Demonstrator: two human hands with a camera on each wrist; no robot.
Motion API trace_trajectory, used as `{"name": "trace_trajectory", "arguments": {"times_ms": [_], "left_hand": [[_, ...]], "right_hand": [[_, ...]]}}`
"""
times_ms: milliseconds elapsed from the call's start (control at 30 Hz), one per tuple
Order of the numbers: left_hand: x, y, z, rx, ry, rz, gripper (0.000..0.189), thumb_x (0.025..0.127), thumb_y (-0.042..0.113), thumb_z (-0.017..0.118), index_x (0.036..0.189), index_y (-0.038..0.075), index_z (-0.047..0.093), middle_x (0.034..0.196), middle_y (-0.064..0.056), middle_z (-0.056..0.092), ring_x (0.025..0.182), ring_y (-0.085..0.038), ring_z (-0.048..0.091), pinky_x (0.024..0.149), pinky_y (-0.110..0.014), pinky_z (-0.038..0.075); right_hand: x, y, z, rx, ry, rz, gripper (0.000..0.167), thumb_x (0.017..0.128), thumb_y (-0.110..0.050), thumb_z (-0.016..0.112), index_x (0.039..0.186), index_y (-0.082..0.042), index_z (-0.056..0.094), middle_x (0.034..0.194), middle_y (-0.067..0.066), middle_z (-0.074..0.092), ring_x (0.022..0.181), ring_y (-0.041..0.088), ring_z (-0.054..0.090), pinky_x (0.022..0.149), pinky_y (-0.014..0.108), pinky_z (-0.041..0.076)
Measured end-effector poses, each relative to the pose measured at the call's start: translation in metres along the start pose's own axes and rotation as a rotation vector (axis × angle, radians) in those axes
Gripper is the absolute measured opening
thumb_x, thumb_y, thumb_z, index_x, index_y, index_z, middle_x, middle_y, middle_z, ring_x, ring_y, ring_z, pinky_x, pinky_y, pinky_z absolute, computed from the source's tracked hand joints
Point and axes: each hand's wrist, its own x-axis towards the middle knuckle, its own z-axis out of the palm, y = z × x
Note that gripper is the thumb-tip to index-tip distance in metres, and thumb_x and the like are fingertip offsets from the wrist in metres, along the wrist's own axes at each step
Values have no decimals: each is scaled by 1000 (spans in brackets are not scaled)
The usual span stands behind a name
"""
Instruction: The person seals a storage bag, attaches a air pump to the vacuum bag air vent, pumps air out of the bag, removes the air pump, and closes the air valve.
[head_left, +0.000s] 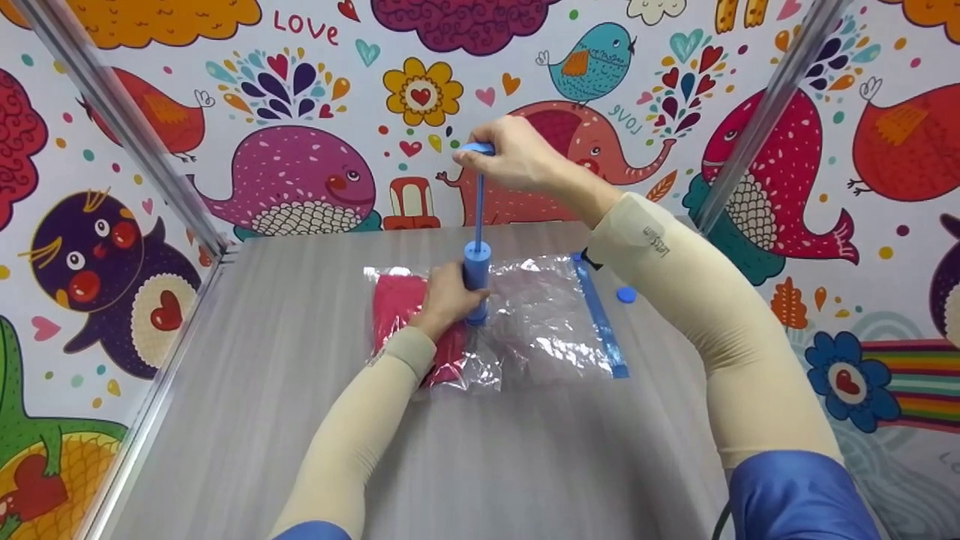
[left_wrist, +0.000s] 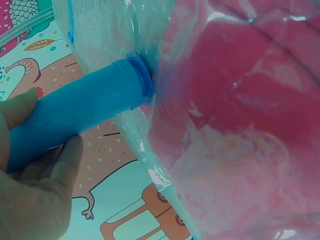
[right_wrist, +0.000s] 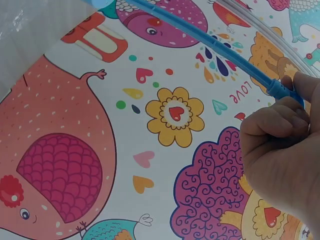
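The pump (head_left: 478,264) is held upright on the bag (head_left: 551,326), which is laid toward the counter's (head_left: 240,405) back edge, red cloth (head_left: 395,300) inside. The pump is grasped by the left hand's (head_left: 448,296) fingers, its raised handle (head_left: 475,147) by the right hand's (head_left: 517,154). Air is apparently being pumped out; next, a straight downward push would be called for, with the pump's base kept seated.

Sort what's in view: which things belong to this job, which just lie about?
Job:
blue cylindrical plastic pump, gripped by left hand and right hand
clear plastic bag with blue edge strip, beneath it
pinkish-red bundle inside

Lying about:
small round blue disc, untouched, perhaps a cap
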Motion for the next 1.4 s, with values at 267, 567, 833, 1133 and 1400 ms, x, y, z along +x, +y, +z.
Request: {"name": "trace_trajectory", "arguments": {"times_ms": [267, 567, 833, 1133, 1400], "left_hand": [[0, 0, 0, -17, -15, -18, 56, 92, 23, 93, 137, -2, 72, 130, -23, 81, 123, -41, 80, 113, -55, 64], [1, -2, -1, -3, 3, 15, 55, 90, 25, 94, 133, -3, 74, 125, -24, 83, 118, -41, 82, 109, -53, 66], [1, -2, -1, -11, -2, 18, 54, 91, 23, 94, 133, -4, 73, 126, -25, 82, 118, -42, 81, 109, -54, 65], [-2, -1, -2, -7, -13, 35, 55, 93, 22, 91, 137, -5, 71, 130, -26, 81, 121, -43, 80, 111, -55, 65], [12, -21, 8, 5, 48, 166, 53, 87, 24, 93, 126, -6, 75, 117, -26, 84, 109, -42, 83, 102, -55, 68]], "right_hand": [[3, -3, 3, -28, -7, 30, 47, 113, -47, 65, 79, -18, 51, 70, -4, 39, 66, 13, 39, 62, 25, 34], [6, -1, 5, -49, -2, 17, 49, 114, -48, 62, 78, -18, 48, 69, -4, 37, 63, 13, 37, 62, 25, 32], [9, 4, 12, -52, -23, 41, 43, 115, -47, 60, 83, -19, 52, 73, -2, 41, 67, 14, 40, 65, 26, 37], [9, 15, 30, -105, -115, 45, 43, 114, -43, 62, 82, -15, 61, 68, -3, 45, 63, 14, 43, 59, 26, 38], [7, 29, 51, -183, -188, 37, 44, 113, -41, 61, 76, -18, 54, 67, -3, 45, 65, 15, 44, 61, 29, 36]]}}
